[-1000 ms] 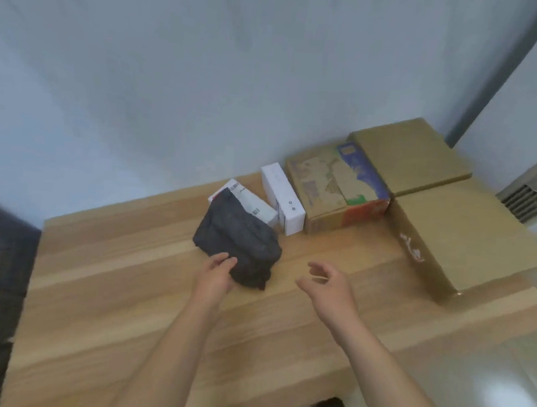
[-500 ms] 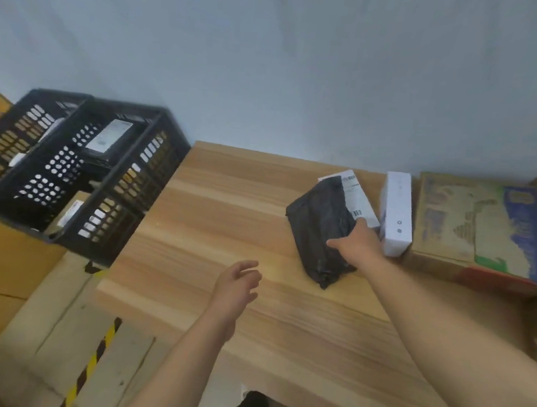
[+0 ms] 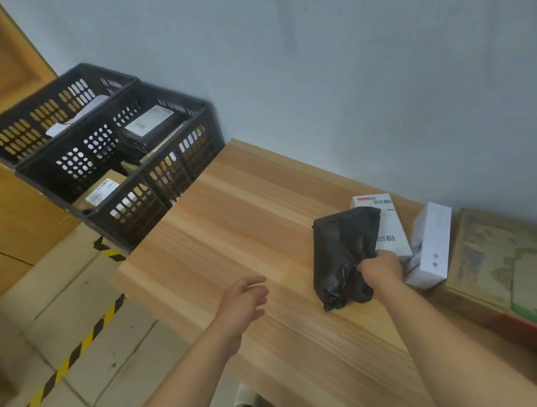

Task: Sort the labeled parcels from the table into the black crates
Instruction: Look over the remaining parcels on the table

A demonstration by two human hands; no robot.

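1. Where the worktop point(image 3: 242, 220) ends at 9 o'clock, two black crates stand side by side w/ walls touching: the far crate point(image 3: 32, 121) at 10 o'clock, and the near crate point(image 3: 164, 180) right against the worktop edge.
2. Far crate: a white-labelled item point(image 3: 78, 116) is inside; the rest is hidden by the wall.
3. Near crate: a dark parcel w/ white label point(image 3: 147, 122) lies toward the back, and a brown carton w/ small label point(image 3: 101, 192) is in the front corner.
4. Right hand point(image 3: 380, 268) at 3 o'clock has its fingers clenched round the right edge of the black bag parcel point(image 3: 341, 249); the bag's lower end touches the worktop.
5. The bag overlaps a white labelled parcel point(image 3: 386, 224) at its 1 o'clock. A white box point(image 3: 430, 245) sits just beside that, w/ a printed carton point(image 3: 497, 264) beyond.
6. Left hand point(image 3: 243, 301) at 6 o'clock hovers over the worktop's near-left edge, fingers loosely curled, holding nothing.
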